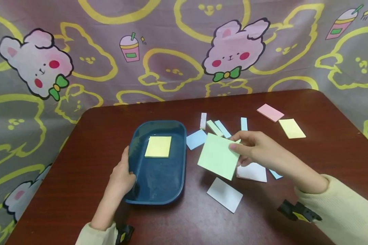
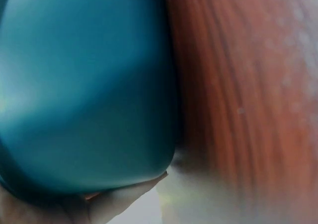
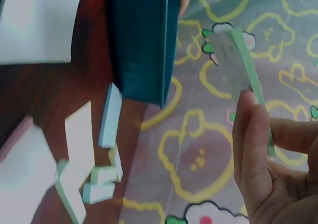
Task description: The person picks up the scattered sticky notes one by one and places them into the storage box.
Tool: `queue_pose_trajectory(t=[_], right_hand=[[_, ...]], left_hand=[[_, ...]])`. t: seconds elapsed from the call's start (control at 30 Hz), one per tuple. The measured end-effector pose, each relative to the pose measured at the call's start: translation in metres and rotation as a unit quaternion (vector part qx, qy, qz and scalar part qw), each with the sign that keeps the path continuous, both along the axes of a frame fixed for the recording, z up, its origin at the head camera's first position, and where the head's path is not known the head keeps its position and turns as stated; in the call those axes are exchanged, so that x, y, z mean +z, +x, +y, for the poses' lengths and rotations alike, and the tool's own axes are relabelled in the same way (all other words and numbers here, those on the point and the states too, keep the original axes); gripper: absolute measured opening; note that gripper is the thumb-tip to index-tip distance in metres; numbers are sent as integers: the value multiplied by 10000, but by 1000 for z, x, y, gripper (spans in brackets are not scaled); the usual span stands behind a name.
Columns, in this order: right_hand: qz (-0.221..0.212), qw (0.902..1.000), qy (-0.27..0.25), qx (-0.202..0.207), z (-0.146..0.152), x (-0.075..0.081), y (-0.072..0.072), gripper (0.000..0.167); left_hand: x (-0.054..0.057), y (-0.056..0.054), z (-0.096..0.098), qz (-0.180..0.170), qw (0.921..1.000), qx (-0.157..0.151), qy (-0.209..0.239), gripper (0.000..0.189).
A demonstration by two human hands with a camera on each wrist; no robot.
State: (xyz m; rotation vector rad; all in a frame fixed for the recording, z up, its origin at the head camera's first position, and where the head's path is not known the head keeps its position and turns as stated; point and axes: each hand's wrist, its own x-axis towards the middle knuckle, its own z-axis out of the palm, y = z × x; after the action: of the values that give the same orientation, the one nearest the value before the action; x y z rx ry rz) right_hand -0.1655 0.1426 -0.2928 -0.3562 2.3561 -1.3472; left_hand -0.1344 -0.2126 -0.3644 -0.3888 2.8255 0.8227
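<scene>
A square pale green sticky note pad (image 1: 219, 156) is pinched by its right corner between the thumb and fingers of my right hand (image 1: 251, 149), held above the table. In the right wrist view the pad (image 3: 248, 60) appears nearly edge-on, with its greyish back showing. My left hand (image 1: 121, 177) holds the left rim of a dark blue tray (image 1: 159, 180). Inside the tray, toward the back, lies a yellow square pad (image 1: 158, 147). The left wrist view is mostly filled by the tray's outer side (image 2: 89, 85), with fingers (image 2: 114, 204) along its edge.
Right of the tray lie a blue pad (image 1: 196, 139), several narrow strip pads (image 1: 222, 128) and a white pad (image 1: 225, 195). Another white pad (image 1: 253, 173) sits under the right hand. Farther right are pink (image 1: 270, 112) and yellow (image 1: 292, 128) pads. A patterned cloth (image 1: 171, 68) hangs behind the table.
</scene>
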Motion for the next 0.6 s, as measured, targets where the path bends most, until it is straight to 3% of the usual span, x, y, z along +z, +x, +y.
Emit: queue_pose_trajectory(t=[0.23,0.6], right_hand=[[23,9999,-111,-66,-35,2,-10,35],[23,9995,-313,42,-88,-10,-30,39]], left_hand=[[-1,-1,0,-23,10000,12,1,82],[0,-1,0,-8,10000,29,-27,82]])
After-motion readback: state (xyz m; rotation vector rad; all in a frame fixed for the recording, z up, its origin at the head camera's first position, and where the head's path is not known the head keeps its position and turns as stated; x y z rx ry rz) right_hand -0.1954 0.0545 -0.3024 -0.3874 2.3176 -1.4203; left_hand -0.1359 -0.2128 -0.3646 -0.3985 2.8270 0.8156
